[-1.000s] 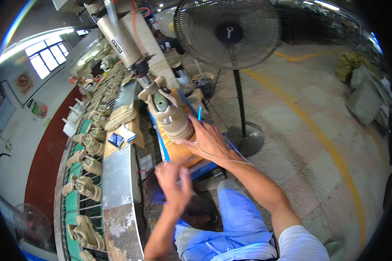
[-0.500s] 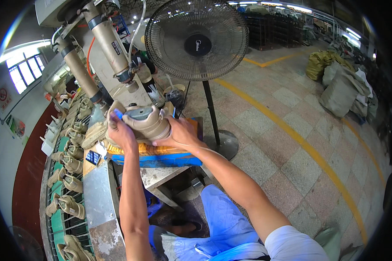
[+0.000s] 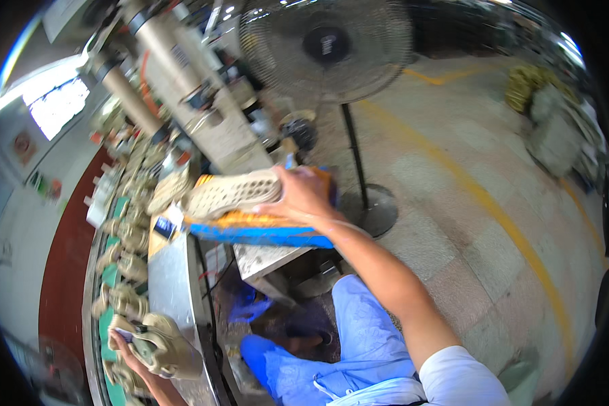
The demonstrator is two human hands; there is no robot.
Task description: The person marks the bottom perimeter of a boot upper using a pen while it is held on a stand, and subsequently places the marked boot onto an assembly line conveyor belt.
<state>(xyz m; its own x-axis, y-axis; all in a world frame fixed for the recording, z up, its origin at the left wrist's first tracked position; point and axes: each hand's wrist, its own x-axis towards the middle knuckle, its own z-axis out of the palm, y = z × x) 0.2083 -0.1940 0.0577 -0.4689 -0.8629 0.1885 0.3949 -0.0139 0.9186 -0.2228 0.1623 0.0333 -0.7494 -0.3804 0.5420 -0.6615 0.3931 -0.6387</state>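
At the lower left, my left hand [image 3: 130, 357] is closed on a beige shoe [image 3: 176, 352] beside the rack line. Its fingers reach to the shoe's opening, and part of the hand is hidden behind it. My right hand [image 3: 303, 195] grips one end of a beige shoe sole [image 3: 231, 192] dotted with holes. That sole lies tilted over a yellow-topped, blue-sided block [image 3: 264, 235]. Another pale sole [image 3: 170, 192] rests just left of it.
Several beige shoes [image 3: 130, 233] stand along a green-lined rack line at the left. Machine cylinders [image 3: 166, 51] hang above the block. A standing fan [image 3: 326, 46] is behind it, with its round base on the floor. Filled sacks [image 3: 558, 128] lie far right.
Both hands were on one shoe over the block. My left hand has swung down and left, now with a shoe at the rack line; my right hand now holds a sole. The view has shifted.
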